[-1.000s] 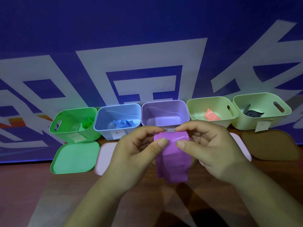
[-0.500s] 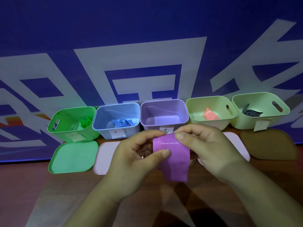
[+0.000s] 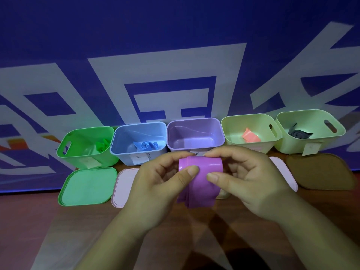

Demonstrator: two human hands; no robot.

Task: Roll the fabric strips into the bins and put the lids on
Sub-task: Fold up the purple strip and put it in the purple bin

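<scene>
Just near of the empty purple bin (image 3: 194,131), above the table (image 3: 39,221), left hand (image 3: 155,182) and right hand (image 3: 249,180) both pinch the half-rolled purple strip (image 3: 202,184), tail hanging; next, probably finish coiling, drop it in.

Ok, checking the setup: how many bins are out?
5, in one row: green bin far left, blue bin, purple bin in the middle, pale green bin holding a coral strip, second pale green bin far right. None looks hidden.
</scene>
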